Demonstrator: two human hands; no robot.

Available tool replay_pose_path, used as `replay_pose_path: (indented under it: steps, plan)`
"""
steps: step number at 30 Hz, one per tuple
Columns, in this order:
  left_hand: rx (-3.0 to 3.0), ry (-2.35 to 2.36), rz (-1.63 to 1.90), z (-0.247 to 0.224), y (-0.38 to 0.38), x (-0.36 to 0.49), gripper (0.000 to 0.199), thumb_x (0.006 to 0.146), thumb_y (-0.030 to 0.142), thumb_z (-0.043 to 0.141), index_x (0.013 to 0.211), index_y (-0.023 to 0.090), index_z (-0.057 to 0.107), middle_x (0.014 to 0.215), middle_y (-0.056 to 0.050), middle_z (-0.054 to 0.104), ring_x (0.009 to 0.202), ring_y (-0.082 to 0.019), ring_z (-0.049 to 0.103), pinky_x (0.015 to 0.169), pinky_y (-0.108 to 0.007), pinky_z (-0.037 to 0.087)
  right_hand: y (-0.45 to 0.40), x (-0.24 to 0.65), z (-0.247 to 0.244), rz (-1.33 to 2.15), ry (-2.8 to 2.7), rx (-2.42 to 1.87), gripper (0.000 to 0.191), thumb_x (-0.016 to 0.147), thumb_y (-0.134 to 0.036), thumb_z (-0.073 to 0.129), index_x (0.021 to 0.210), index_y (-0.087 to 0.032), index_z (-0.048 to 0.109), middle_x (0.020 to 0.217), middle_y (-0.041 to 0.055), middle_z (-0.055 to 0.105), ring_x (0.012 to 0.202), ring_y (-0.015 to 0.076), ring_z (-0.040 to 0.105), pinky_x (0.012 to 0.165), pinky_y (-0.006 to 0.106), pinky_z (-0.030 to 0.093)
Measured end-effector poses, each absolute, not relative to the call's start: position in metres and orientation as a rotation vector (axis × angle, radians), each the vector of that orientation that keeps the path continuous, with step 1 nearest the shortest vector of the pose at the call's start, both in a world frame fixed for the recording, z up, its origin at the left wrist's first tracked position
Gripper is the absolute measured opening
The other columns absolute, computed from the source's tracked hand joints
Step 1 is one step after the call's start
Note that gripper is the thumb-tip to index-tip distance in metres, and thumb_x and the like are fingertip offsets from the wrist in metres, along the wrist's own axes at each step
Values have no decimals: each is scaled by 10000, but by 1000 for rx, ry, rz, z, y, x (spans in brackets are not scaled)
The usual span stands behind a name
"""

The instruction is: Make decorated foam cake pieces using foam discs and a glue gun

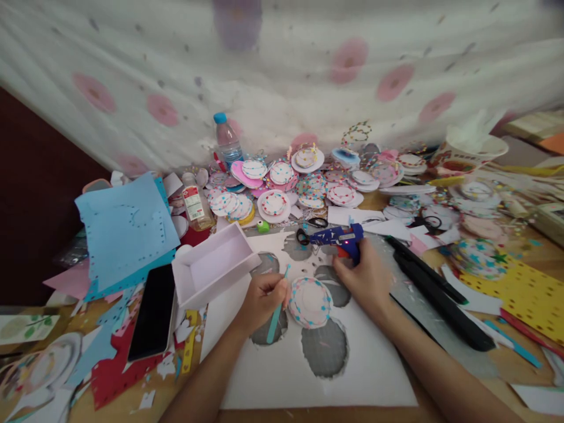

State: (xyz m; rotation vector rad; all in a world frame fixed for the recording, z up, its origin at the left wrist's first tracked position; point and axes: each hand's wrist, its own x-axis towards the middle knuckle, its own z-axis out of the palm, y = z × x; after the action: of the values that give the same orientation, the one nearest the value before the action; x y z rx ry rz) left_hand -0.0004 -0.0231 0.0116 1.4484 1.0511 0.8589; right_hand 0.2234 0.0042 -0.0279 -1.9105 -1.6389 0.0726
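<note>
left fingers (278,289) pinch teal strip (274,325); right fingers (345,271) grip blue glue gun (333,237); decorated disc (311,302) between.

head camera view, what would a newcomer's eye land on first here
Probably the crowd of small decorated paper discs heaped along the back of the table, against the flowered curtain. Next, the blue glue gun at the right hand, right of centre, and the white sheet with ragged dark holes in front of the person.
</note>
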Motion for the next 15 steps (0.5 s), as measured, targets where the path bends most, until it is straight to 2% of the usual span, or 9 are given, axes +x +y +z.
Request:
replay_pose_path:
  steps: [3, 5, 7, 10, 13, 15]
  plan:
    - [1427, 1044, 867, 11, -23, 1, 513, 864, 479, 446, 448, 179, 474, 474, 2, 464, 508, -117, 438, 556, -249, 348, 13, 231, -30, -73, -1731, -1817, 386, 729, -450, 631, 961, -161, 523, 840, 90, 565, 806, 279, 544, 655, 381, 436]
    - [1403, 1042, 880, 10, -23, 1, 522, 867, 497, 437, 456, 179, 491, 475, -6, 471, 507, -122, 444, 550, -249, 353, 12, 234, -25, -151, -1688, -1693, 440, 729, -421, 655, 1033, -136, 511, 940, 132, 558, 894, 302, 525, 748, 440, 447]
    - [1368, 1047, 899, 7, -23, 1, 524, 876, 491, 426, 464, 177, 506, 474, -13, 479, 503, -123, 444, 544, -247, 352, 3, 234, -12, -121, -1658, -1535, 405, 768, -340, 636, 1090, -146, 484, 966, 122, 547, 861, 266, 521, 741, 422, 459]
    - [1279, 1066, 933, 2, -22, 1, 501, 880, 451, 419, 482, 168, 529, 477, -21, 500, 485, -117, 429, 512, -241, 333, -19, 223, 18, 56, -1861, -1228, 293, 819, -207, 577, 1089, -175, 470, 882, 66, 546, 750, 198, 516, 662, 334, 461]
    - [1193, 1084, 969, 0, -21, 2, 474, 874, 418, 410, 499, 160, 543, 480, -19, 511, 459, -107, 404, 473, -237, 302, -37, 202, 47, 124, -2291, -898, 273, 832, -163, 560, 1095, -176, 487, 914, 80, 587, 836, 216, 545, 720, 349, 469]
    - [1147, 1102, 995, -1, -21, 2, 459, 868, 417, 411, 510, 159, 538, 485, -7, 509, 447, -100, 383, 461, -238, 293, -41, 185, 58, 71, -2518, -782, 255, 838, -147, 542, 1089, -182, 519, 934, 86, 604, 826, 223, 550, 706, 357, 467]
